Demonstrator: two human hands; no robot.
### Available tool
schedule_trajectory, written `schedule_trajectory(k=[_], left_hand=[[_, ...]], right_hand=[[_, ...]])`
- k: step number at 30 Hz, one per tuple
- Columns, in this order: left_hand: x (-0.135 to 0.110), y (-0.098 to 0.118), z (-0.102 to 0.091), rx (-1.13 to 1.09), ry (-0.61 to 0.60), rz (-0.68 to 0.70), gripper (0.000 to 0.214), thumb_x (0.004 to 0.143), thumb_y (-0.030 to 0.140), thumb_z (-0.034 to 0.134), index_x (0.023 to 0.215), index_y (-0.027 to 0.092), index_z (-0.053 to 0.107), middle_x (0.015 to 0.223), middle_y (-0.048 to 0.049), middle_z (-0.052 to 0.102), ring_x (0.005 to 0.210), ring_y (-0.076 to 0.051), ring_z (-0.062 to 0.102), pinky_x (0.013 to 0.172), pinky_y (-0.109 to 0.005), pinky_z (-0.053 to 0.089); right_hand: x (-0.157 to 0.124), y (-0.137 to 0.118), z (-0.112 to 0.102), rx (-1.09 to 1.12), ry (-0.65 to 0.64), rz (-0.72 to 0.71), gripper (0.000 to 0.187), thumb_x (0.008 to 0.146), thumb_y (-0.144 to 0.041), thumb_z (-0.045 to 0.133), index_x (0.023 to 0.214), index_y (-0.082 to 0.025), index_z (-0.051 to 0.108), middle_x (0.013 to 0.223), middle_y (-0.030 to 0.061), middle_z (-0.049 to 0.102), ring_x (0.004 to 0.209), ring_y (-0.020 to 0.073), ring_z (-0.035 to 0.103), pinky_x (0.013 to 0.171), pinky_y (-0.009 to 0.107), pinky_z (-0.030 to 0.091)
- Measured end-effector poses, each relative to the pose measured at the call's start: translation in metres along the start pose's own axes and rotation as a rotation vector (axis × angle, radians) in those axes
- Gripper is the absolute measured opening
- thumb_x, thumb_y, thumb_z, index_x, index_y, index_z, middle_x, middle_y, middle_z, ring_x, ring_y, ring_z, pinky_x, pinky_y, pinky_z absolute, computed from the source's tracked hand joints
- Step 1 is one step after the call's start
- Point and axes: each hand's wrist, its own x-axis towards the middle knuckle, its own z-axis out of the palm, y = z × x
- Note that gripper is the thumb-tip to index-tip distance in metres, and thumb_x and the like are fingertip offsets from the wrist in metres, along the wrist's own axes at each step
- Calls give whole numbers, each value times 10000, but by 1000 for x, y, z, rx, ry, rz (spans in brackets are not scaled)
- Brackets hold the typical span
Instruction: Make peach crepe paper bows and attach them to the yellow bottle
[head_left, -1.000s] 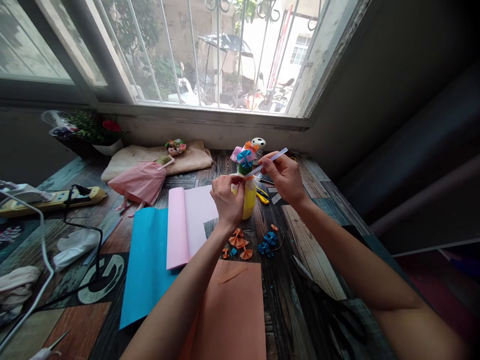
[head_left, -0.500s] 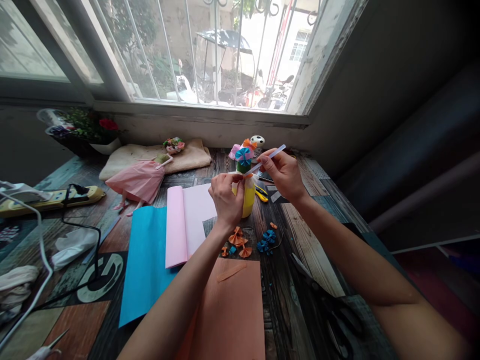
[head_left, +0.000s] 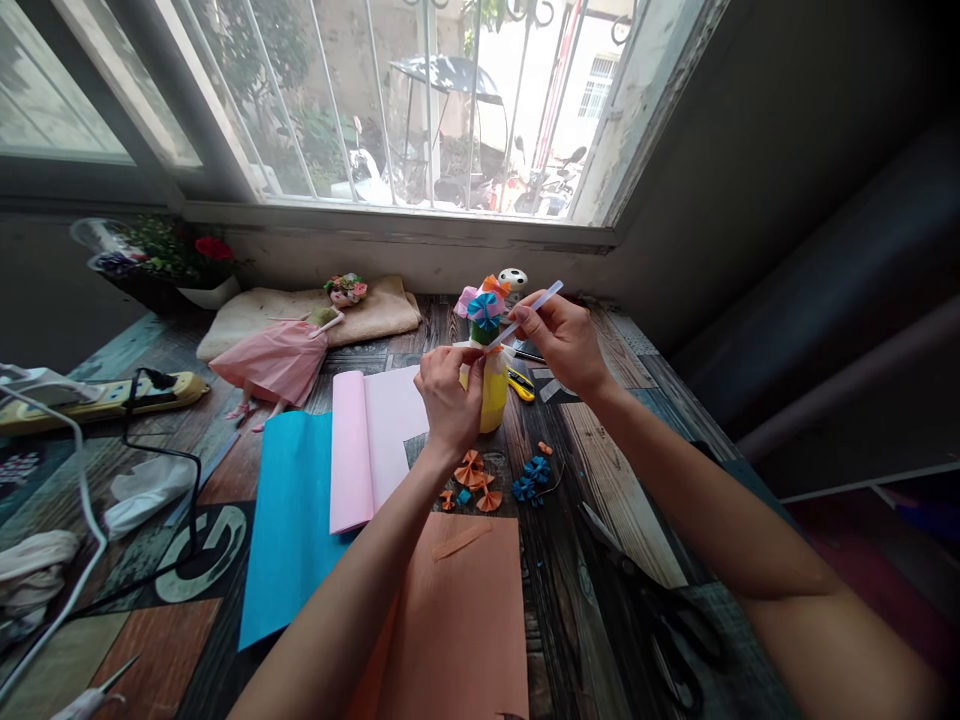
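My right hand [head_left: 561, 342] is closed in a pinch on a translucent white glue stick [head_left: 553, 292], which slants down toward my left hand. My left hand [head_left: 451, 395] pinches a small orange paper piece [head_left: 495, 348] at the stick's lower end; the two seem to touch there, though fingers partly hide it. Just behind the hands stands a yellow container [head_left: 493, 400] with pink, orange and blue paper flowers [head_left: 484, 308] on top. Nearer me lie several orange paper bows [head_left: 471, 468] and blue paper bows [head_left: 534, 478].
Blue paper [head_left: 289, 540], a pink paper roll [head_left: 349, 450] and an orange sheet [head_left: 465, 620] cover the table's middle. Black scissors [head_left: 652, 600] lie right, a yellow cutter [head_left: 520, 385] behind. A doll [head_left: 277, 350], power strip [head_left: 97, 400] and awl [head_left: 105, 690] are left.
The glue stick and my right hand have shifted slightly left, toward my left hand. My left hand keeps its pinch, and the whole view has moved a little.
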Motion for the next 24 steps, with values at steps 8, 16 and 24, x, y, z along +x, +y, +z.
schedule_trajectory(k=[8,16,24], left_hand=[[7,-3,0,3,-7,-7,75,865,257,621,846,215,680,873,-42,682,945,-246,564,824,-369,400],[9,-6,1,8,3,4,47,838,254,663,820,214,680,859,-33,687,926,-241,568,807,-356,397],[5,-6,3,103,29,68,44,852,258,654,841,219,671,875,-31,679,962,-247,562,806,-365,357]], right_hand=[[5,2,0,20,-23,10,383,882,-565,554,843,-191,628,712,19,644,641,156,619,617,282,499],[5,4,0,-10,-33,-16,367,899,-542,542,845,-188,622,694,15,629,633,157,612,615,284,492],[8,-1,2,-17,-57,-44,404,886,-572,546,828,-180,622,686,14,622,627,148,590,606,275,470]])
